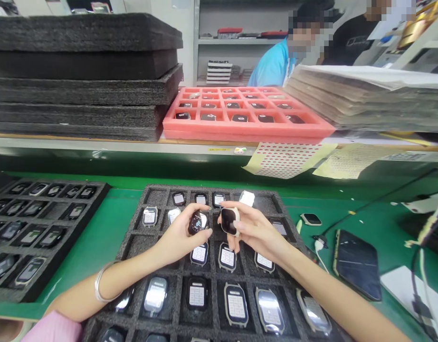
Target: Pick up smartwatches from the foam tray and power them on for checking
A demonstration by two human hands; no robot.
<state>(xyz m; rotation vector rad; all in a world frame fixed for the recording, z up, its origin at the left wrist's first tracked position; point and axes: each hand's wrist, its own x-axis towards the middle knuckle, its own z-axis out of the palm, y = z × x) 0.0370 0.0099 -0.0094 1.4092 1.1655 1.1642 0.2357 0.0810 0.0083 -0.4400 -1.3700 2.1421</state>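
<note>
My left hand point(179, 235) is closed around a small black round-faced watch body point(197, 222), held just above a black foam tray point(133, 237). My right hand point(252, 230) pinches a square watch body with a dark screen and pale rim point(229, 221). The two hands are close together over the tray's middle. The tray's compartments hold several watch bodies, some lying back side up with white labels point(199, 254). A silver bangle point(101, 282) is on my left wrist.
A second black foam tray point(94, 194) with watch bodies lies left on the green mat. A phone point(357, 263), cables and a loose watch body point(310, 219) lie right. On the shelf behind are stacked black foam point(83, 76), a red tray point(247, 128) and paper stacks. Two people stand beyond.
</note>
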